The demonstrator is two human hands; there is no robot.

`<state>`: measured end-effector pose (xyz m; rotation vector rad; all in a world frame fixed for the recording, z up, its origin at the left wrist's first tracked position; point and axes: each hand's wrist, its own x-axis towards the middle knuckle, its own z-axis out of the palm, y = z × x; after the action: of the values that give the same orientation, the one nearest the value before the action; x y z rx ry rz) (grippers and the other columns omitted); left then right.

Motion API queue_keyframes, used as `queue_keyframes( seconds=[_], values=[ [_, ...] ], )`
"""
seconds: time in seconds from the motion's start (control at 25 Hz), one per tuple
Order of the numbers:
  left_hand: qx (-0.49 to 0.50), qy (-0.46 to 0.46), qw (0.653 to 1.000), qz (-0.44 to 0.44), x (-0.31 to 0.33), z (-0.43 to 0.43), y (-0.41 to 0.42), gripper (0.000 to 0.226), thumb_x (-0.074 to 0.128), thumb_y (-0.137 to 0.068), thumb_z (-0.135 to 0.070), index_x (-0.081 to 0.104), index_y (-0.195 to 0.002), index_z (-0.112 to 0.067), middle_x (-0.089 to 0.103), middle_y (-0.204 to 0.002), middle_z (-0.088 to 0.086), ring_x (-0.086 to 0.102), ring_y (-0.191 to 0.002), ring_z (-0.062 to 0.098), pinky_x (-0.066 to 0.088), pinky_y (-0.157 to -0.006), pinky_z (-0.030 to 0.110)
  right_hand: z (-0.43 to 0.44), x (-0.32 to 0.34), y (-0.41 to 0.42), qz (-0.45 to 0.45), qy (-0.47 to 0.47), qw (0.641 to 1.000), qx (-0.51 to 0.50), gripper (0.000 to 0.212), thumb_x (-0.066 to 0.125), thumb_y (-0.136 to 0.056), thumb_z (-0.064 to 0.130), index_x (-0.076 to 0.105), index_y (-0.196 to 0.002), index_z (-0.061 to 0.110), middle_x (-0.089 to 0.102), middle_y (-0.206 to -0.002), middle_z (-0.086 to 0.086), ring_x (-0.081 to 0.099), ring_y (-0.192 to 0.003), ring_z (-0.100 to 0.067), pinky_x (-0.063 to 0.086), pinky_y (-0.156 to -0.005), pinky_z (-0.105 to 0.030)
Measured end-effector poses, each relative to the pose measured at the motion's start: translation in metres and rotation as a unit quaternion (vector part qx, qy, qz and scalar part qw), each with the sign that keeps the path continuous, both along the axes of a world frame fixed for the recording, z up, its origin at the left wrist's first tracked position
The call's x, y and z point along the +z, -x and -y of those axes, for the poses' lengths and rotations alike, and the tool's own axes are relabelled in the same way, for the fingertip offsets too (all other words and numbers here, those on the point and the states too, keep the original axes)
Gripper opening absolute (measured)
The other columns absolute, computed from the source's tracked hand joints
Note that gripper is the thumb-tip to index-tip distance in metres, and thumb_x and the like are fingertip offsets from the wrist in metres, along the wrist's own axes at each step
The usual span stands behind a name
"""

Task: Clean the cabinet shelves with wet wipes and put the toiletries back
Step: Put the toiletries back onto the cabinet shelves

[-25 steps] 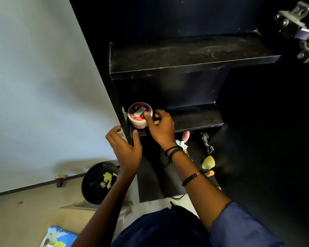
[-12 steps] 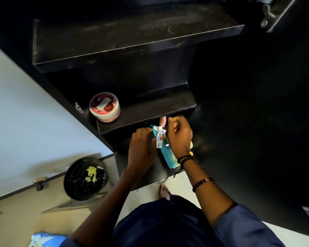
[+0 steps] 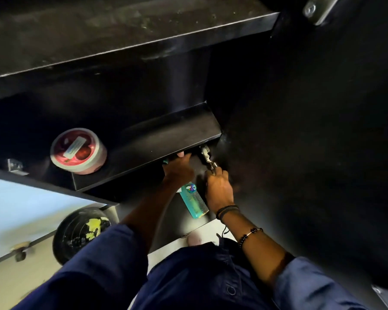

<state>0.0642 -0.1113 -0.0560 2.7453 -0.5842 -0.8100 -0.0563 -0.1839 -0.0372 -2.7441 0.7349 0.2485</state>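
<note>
A black cabinet has a dusty upper shelf (image 3: 121, 30) and a middle shelf (image 3: 166, 135). On the left end of the middle shelf stands a round pink jar (image 3: 77, 151). Both hands are under that shelf, over the lower shelf (image 3: 166, 220). My left hand (image 3: 179, 171) is closed over the top end of a teal comb (image 3: 194, 202), with a pink tip and a teal tip poking out past its fingers. My right hand (image 3: 218, 186) pinches the near end of a silver metal clipper (image 3: 206, 156).
The open black cabinet door (image 3: 311, 153) fills the right side, with a metal hinge (image 3: 318, 8) at its top. A black bin (image 3: 81, 231) with yellow scraps stands on the floor at the lower left by the pale wall. My foot (image 3: 194, 239) is below the cabinet.
My right hand let go of the pink jar on the middle shelf and both hands dropped to the lower shelf. The right hand has now taken the metal clipper; the view has tilted down.
</note>
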Motion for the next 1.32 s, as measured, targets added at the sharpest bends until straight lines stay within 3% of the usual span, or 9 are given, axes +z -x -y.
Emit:
queue_keyframes(
  seconds=[0.08, 0.2, 0.4, 0.52, 0.72, 0.84, 1.08, 1.32],
  values=[
    [0.016, -0.018, 1.000, -0.016, -0.008, 0.007, -0.007, 0.054, 0.054, -0.082, -0.027, 0.043, -0.135, -0.027, 0.042, -0.143, 0.007, 0.040, -0.129, 0.034, 0.035, -0.106, 0.046, 0.004, 0.000, -0.002, -0.002, -0.016, 1.000, 0.014, 0.039, 0.049, -0.082, -0.006, 0.053, -0.119, 0.008, 0.047, -0.124, -0.014, 0.045, -0.113, -0.030, 0.054, -0.081, -0.037],
    [0.049, -0.020, 0.999, -0.009, -0.017, 0.006, -0.011, 0.041, 0.045, -0.091, -0.029, 0.049, -0.131, -0.020, 0.051, -0.135, 0.014, 0.047, -0.124, 0.035, 0.039, -0.103, 0.043, 0.006, -0.001, 0.001, 0.007, -0.032, 0.999, 0.012, 0.040, 0.049, -0.084, -0.006, 0.051, -0.121, 0.008, 0.048, -0.122, -0.014, 0.048, -0.111, -0.029, 0.051, -0.084, -0.035],
    [0.063, 0.139, 0.988, 0.031, -0.005, -0.028, 0.007, 0.041, 0.034, -0.093, -0.036, 0.060, -0.121, -0.020, 0.065, -0.117, 0.011, 0.061, -0.105, 0.033, 0.048, -0.091, 0.040, 0.010, -0.001, -0.002, 0.033, -0.057, 0.997, -0.034, 0.040, 0.051, -0.084, -0.004, 0.054, -0.122, 0.009, 0.059, -0.114, -0.017, 0.058, -0.104, -0.035, 0.048, -0.085, -0.039],
    [0.088, 0.208, 0.969, 0.102, 0.021, -0.056, 0.033, 0.032, 0.044, -0.097, -0.029, 0.059, -0.122, -0.014, 0.062, -0.117, 0.014, 0.059, -0.104, 0.031, 0.047, -0.087, 0.035, 0.007, 0.013, -0.007, 0.112, -0.092, 0.987, -0.070, 0.030, 0.058, -0.081, 0.000, 0.060, -0.110, 0.010, 0.066, -0.104, -0.014, 0.063, -0.095, -0.033, 0.050, -0.077, -0.034],
    [0.107, 0.234, 0.947, 0.193, 0.067, -0.095, 0.074, 0.022, 0.050, -0.093, -0.031, 0.063, -0.107, -0.019, 0.056, -0.115, 0.007, 0.062, -0.090, 0.026, 0.050, -0.070, 0.031, -0.012, 0.052, -0.013, 0.220, -0.198, 0.951, -0.086, 0.026, 0.067, -0.079, 0.009, 0.062, -0.102, 0.019, 0.070, -0.097, -0.002, 0.066, -0.082, -0.018, 0.056, -0.076, -0.031],
    [0.137, 0.256, 0.929, 0.230, 0.097, -0.111, 0.086, 0.013, 0.055, -0.090, -0.028, 0.063, -0.096, -0.019, 0.059, -0.109, 0.005, 0.061, -0.082, 0.023, 0.048, -0.064, 0.030, -0.028, 0.080, -0.015, 0.258, -0.259, 0.929, -0.050, 0.028, 0.072, -0.077, 0.009, 0.062, -0.100, 0.021, 0.066, -0.091, 0.008, 0.062, -0.077, -0.004, 0.055, -0.071, -0.018],
    [0.190, 0.341, 0.871, 0.299, 0.152, -0.134, 0.077, 0.007, 0.062, -0.087, -0.017, 0.058, -0.092, -0.019, 0.060, -0.099, 0.001, 0.060, -0.079, 0.016, 0.052, -0.068, 0.034, -0.063, 0.137, -0.030, 0.370, -0.360, 0.856, 0.018, 0.025, 0.070, -0.080, 0.008, 0.064, -0.103, 0.016, 0.068, -0.091, 0.002, 0.064, -0.077, -0.008, 0.057, -0.068, -0.020],
    [0.199, 0.288, 0.875, 0.336, 0.183, -0.147, 0.050, 0.008, 0.061, -0.087, -0.019, 0.058, -0.094, -0.019, 0.060, -0.099, 0.003, 0.059, -0.078, 0.022, 0.050, -0.065, 0.035, -0.078, 0.159, -0.058, 0.432, -0.339, 0.834, 0.053, 0.028, 0.067, -0.081, 0.005, 0.061, -0.106, 0.015, 0.066, -0.096, 0.003, 0.063, -0.077, -0.011, 0.055, -0.066, -0.018]
  ],
)
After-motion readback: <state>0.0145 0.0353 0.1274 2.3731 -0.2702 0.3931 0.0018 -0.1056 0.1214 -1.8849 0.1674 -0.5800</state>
